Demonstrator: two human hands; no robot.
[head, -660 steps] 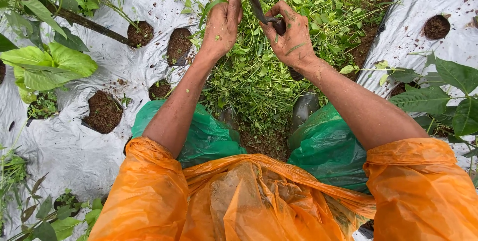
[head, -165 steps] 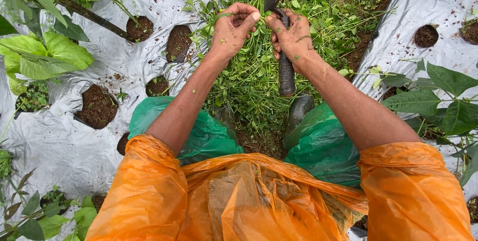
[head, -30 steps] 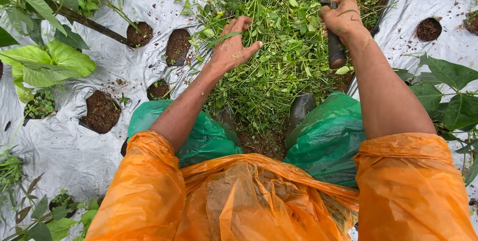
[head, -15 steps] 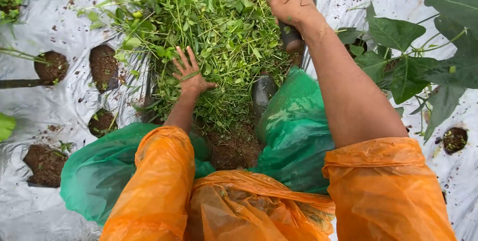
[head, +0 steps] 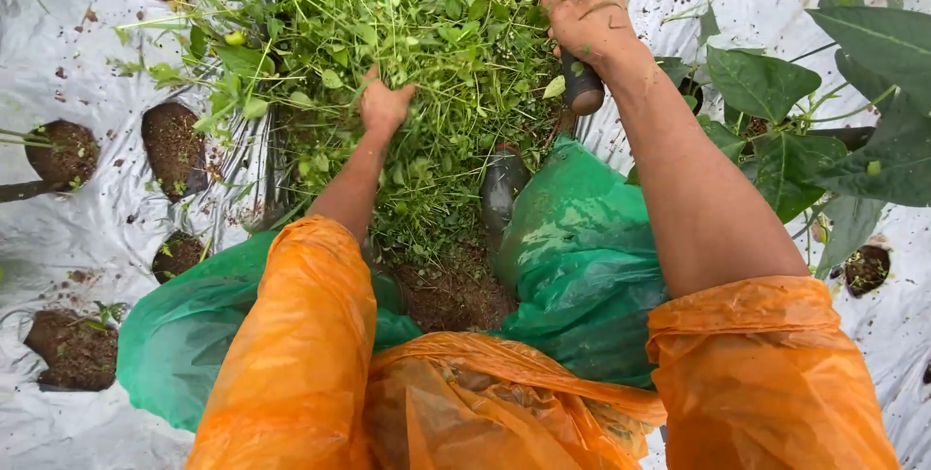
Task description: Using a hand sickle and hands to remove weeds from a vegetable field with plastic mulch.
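Since the picture half a second before, the left hand (head: 385, 104) had been pushed deeper into the weeds (head: 427, 53), its spread fingers now closed into a fist around a tuft of stems. Little open room was left about it: green growth pressed in on every side, and only toward the wrist was bare soil (head: 456, 291) seen. Off to its outer side, the edge of the silver plastic mulch (head: 87, 208) ran alongside the weed strip, broken by round planting holes (head: 173, 145) filled with dark earth.

The right hand (head: 589, 19) was held higher and well apart, wrapped tightly around the dark handle of a bladed tool (head: 572, 63); the blade was cut off by the upper edge of the view. Just beyond that hand, broad-leaved plants (head: 824, 130) crowded the mulch. A dark boot (head: 502, 189) was seen between the forearms, flanked by green plastic coverings (head: 582, 257) and orange sleeves (head: 291, 354).
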